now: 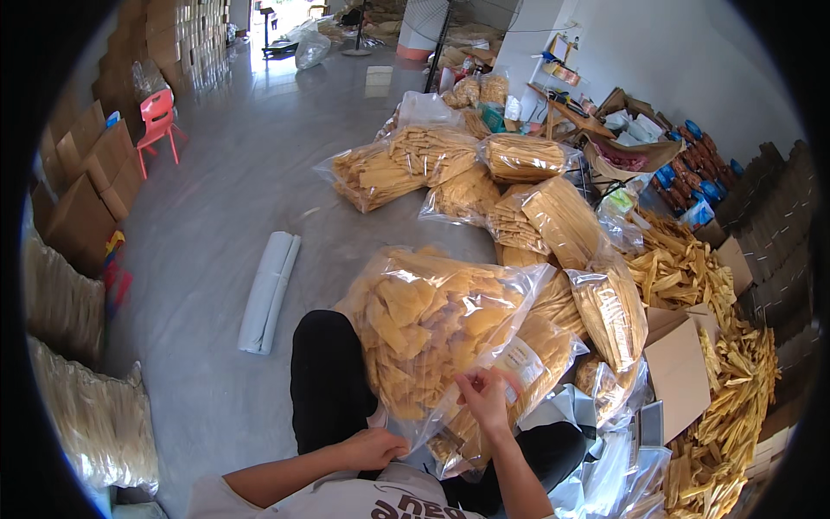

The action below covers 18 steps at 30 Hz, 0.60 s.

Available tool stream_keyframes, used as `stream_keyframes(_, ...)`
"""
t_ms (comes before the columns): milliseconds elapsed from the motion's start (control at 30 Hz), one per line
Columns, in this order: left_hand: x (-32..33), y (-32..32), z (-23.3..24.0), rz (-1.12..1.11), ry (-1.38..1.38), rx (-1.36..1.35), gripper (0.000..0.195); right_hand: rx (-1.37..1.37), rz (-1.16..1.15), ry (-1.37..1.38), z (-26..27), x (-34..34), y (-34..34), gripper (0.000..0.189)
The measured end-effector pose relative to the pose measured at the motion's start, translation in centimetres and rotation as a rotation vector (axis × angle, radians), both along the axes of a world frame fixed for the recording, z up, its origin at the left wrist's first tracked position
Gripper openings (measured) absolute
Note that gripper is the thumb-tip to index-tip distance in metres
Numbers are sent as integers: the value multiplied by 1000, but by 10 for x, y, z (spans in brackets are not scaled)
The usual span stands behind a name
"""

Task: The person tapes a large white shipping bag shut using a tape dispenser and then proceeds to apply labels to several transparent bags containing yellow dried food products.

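Note:
A large clear plastic bag filled with flat, yellow-brown dried pieces leans before me, between my knees. My left hand pinches the bag's lower left corner near my lap. Over the bag's right edge is my right hand, its fingers curled close to the clear film; whether they grip it is unclear. Just beyond that hand lies a white printed label on or behind the film. Another clear bag of long dried strips lies against the large bag's right side.
Filled bags of dried strips pile up ahead and to the right. A white plastic roll lies on the floor at left. An open cardboard box and a heap of loose strips stand at right. A red chair is farther off.

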<state>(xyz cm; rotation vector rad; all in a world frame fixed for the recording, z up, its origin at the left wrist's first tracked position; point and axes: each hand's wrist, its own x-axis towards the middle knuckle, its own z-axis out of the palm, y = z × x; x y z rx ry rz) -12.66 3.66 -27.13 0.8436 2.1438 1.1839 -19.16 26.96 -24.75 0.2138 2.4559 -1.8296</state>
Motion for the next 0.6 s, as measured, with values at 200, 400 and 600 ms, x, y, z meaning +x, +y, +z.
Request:
stream_keyframes(200,-34,10,95,-90,315,-433,28,-102,9,-13,8,7,10,18)
stream_keyframes(400,-59,79,59,252,806,-151,29,-238,14,-41,6,-1,9,18)
stream_keyframes(600,-72,98,46,177,796,-301,18,-185,1,58,-3,-4,14,13)
